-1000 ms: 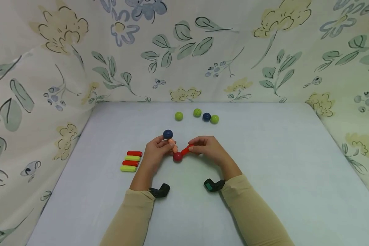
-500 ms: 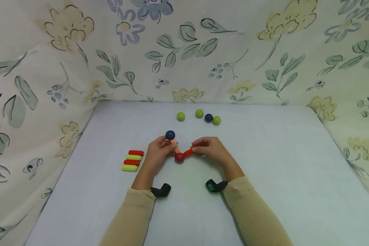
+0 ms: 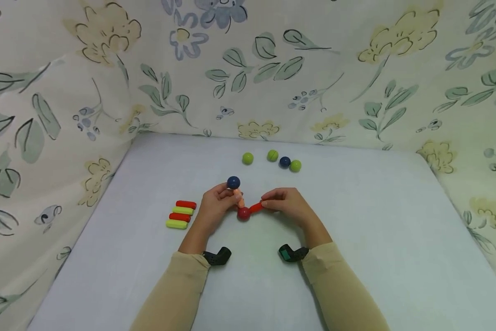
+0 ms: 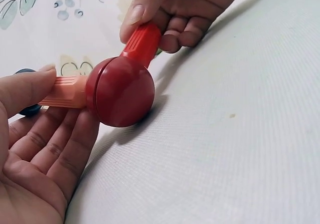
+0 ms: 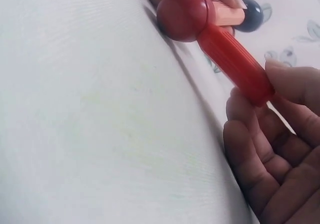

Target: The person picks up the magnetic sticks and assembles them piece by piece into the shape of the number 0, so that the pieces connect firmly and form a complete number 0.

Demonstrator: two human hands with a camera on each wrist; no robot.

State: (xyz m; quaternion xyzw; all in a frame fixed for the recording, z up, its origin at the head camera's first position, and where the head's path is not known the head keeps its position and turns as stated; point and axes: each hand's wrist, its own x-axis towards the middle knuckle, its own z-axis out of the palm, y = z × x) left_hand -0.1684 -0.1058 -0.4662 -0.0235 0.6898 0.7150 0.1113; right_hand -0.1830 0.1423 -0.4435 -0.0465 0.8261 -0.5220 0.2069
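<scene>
My left hand [image 3: 216, 205] pinches a peach-coloured ridged stick [image 4: 67, 91] between thumb and fingers. A dark blue ball [image 3: 233, 182] sits on the stick's far end, and a dark red ball [image 4: 122, 92] on its near end. From that red ball a red ridged stick [image 5: 237, 64] runs out toward my right hand [image 3: 288, 203], whose thumb and fingers pinch its outer end. Together the two sticks form a V with the red ball at the corner, low over the white table. Both wrist views show the red stick's inner end touching the red ball.
Left of my left hand, red sticks [image 3: 186, 204] and yellow-green sticks [image 3: 176, 224] lie in a stacked row. Several balls rest toward the back of the white table [image 3: 376, 220]: green ones [image 3: 248, 158] and a dark blue one [image 3: 285, 162]. A floral cloth [image 3: 297, 101] hangs behind.
The head view has shifted slightly, so everything appears a little further right. Both hands keep their hold on the sticks, with the joined pieces in nearly the same pose.
</scene>
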